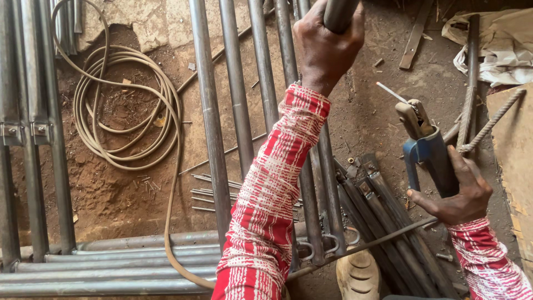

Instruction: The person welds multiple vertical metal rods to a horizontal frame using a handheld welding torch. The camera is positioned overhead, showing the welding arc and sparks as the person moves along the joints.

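My left hand (326, 45) is closed around a grey steel pipe (337, 12) at the top of the view, the red-and-white sleeve running down from it. My right hand (461, 191) grips a blue welding electrode holder (427, 151) at the right. A short bare welding rod (392, 92) sticks out of the holder's jaw, pointing up and left. Below my arms lies a frame of parallel steel pipes (212, 128) on the dirt floor.
A coiled tan cable (125, 105) lies at the left. Loose welding rods (208, 191) lie on the dirt. More pipes (111, 266) run across the bottom left. A ribbed rebar (491, 121) and white sacking (502, 44) are at the right. A shoe (358, 275) shows at the bottom.
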